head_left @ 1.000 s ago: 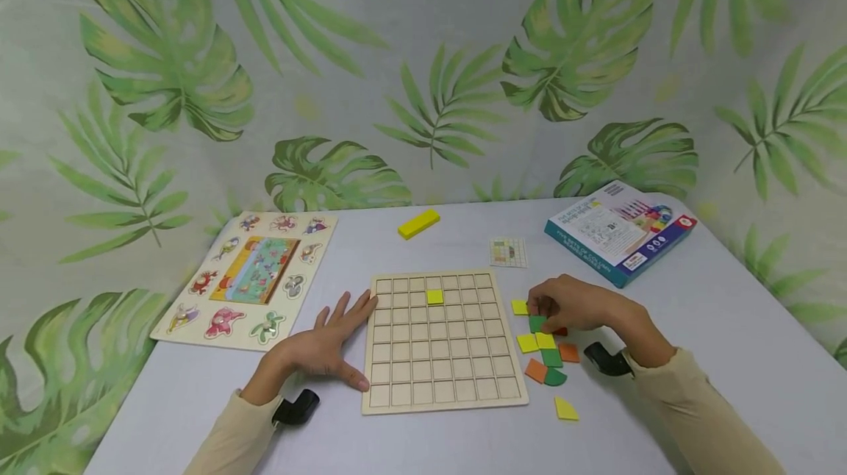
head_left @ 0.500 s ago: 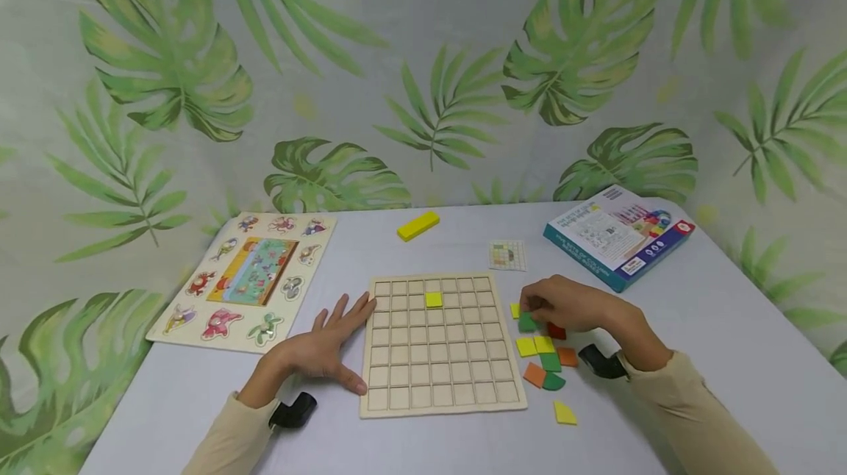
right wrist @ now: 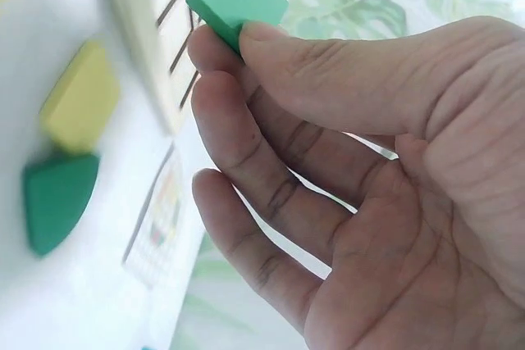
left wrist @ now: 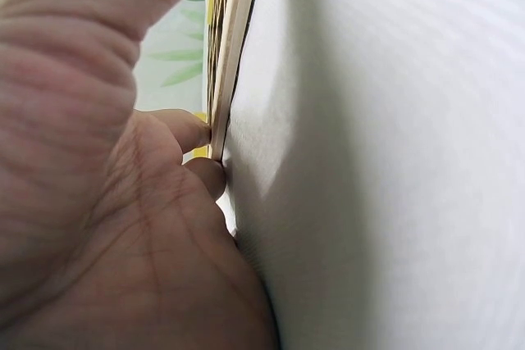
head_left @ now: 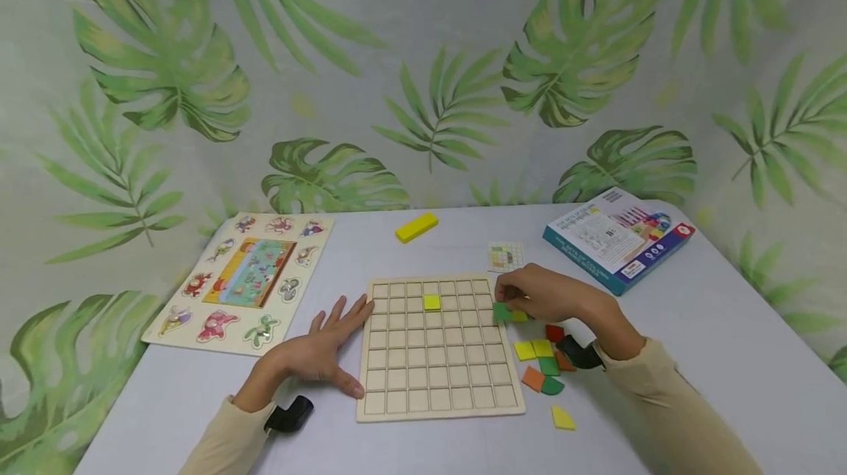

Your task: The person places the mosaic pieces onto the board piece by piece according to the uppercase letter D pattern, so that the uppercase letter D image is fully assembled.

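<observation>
In the head view my right hand (head_left: 545, 297) is over the right edge of the wooden grid board (head_left: 441, 359), pinching a green square tile (right wrist: 236, 2) between thumb and forefinger. The other fingers are loosely bent behind it. My left hand (head_left: 316, 357) is spread at the board's left side, forefinger and thumb tips at its edge; the left wrist view shows fingertips against the board's side (left wrist: 232, 71). A yellow square tile (head_left: 432, 302) sits in a cell of the board's top row area. A yellow tile (head_left: 519, 316) lies beneath the right hand, partly hidden.
Several yellow, green, orange and red tiles (head_left: 541, 348) lie right of the board, with a yellow quarter-round tile (head_left: 562, 418) nearer. Behind are a pattern card (head_left: 505, 257), a yellow bar (head_left: 417, 228) and a boxed set (head_left: 618, 240). An animal puzzle board (head_left: 238, 284) lies left.
My right hand has moved left from the loose tiles to the board's right edge, carrying the green square tile. The left hand has stayed at the board's left edge.
</observation>
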A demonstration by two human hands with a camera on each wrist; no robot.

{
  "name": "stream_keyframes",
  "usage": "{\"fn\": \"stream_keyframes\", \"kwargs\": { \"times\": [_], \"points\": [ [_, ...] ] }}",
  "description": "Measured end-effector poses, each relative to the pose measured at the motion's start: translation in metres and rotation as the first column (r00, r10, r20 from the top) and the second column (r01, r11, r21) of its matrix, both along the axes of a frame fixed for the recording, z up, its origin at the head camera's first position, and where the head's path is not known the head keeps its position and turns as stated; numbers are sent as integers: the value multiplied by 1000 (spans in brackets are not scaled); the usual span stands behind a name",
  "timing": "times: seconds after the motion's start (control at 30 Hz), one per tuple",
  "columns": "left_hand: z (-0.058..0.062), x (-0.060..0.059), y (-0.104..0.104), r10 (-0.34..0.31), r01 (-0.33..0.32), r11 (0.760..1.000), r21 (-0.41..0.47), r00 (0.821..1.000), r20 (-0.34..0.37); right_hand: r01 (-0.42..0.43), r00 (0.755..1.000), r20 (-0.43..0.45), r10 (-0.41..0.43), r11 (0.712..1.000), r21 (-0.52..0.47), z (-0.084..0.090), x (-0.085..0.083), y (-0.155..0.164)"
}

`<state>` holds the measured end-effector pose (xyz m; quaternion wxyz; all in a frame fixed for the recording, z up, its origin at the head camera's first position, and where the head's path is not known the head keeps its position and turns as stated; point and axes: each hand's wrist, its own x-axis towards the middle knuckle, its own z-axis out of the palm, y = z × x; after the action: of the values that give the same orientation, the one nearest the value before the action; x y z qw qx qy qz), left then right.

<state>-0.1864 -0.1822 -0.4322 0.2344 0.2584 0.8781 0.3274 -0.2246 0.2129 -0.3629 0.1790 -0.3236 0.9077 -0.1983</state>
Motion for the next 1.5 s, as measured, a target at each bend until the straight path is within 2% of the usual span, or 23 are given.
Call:
{"fn": "stream_keyframes", "kwargs": {
  "times": [0.33,0.57,0.77,0.93,1.07,1.17,1.3,1.5],
  "points": [
    [-2,5,-1,-8,8,1000,15,1000,7,-85,995,-52,82,995,-52,-9,-8,-28],
    [-1,5,0,-11,10,1000,-9,1000,-18,-100,992,-78,95,993,-66,-3,-13,-43],
    [1,5,-1,-11,11,1000,1,1000,-6,-136,988,-83,129,988,-78,4,-15,-60],
    [2,5,1,-19,19,1000,6,1000,-1,-166,984,-87,157,980,-110,2,-20,-68],
    [1,4,3,-21,21,1000,-5,1000,-3,-121,990,-85,110,984,-132,-3,-24,-75],
    [0,3,4,-23,23,1000,-6,1000,-2,-43,994,-106,28,989,-145,-10,-27,-81],
    [1,2,5,-26,26,1000,-9,1000,-9,50,987,-143,-73,986,-159,-17,-27,-90],
    [2,2,3,-4,3,1000,-4,1000,-25,51,984,-157,-79,983,-178,-22,-24,-106]
  ]
}}
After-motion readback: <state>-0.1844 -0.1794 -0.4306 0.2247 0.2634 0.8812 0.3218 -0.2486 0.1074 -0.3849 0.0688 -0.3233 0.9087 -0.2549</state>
